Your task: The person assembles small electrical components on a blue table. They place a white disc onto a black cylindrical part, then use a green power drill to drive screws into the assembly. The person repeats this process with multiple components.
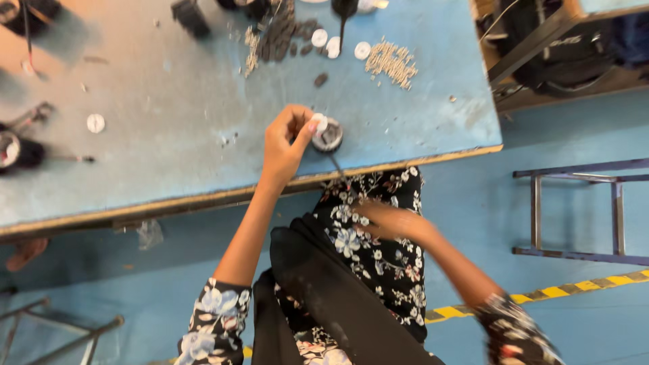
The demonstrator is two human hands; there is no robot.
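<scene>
Small round dark part (328, 135) near the blue surface's (169, 135) front edge.
The left hand (287, 142) pinches a small white piece (319, 123) at the part's 11 o'clock. The right hand (392, 222), at its 5 o'clock below the edge, is blurred; its grip cannot be told. Loose metal pins (392, 62) lie at 1 o'clock.

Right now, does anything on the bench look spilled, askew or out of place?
Small pale pins lie in a loose scatter near the far edge, and one white disc sits alone, far left. The left hand steadies a round dark part; the right hand is motion-blurred.
</scene>
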